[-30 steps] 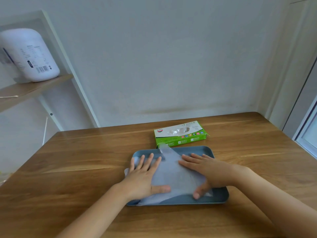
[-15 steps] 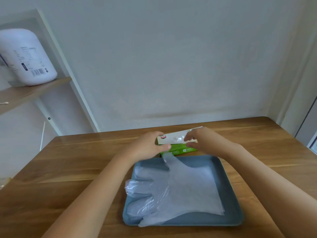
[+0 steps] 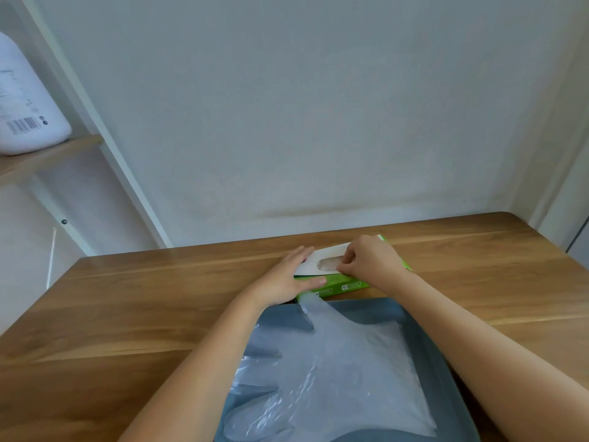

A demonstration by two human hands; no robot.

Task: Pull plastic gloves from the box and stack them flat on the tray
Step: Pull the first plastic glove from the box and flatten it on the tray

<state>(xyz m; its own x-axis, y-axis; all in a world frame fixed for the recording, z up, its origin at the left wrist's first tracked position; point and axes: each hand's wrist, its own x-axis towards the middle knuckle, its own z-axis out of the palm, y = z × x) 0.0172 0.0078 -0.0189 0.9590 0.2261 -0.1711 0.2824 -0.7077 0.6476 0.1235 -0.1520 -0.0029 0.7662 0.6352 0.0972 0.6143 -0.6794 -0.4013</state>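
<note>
Nothing here can truly be read. The white jug on the shelf carries a barcode and rows of fine grey print, all too small to make out. The green box has small white labels along its front, blurred, and a scrap of red logo beside the left hand. The right hand, pinching a glove at the opening, hides the rest.

We saw a green box with a white top, a slate-blue tray and clear, faintly milky gloves. The table was warm brown wood with streaked grain, the wall plain off-white. We noted a white bottle bearing a black barcode on a pale wooden shelf
</note>
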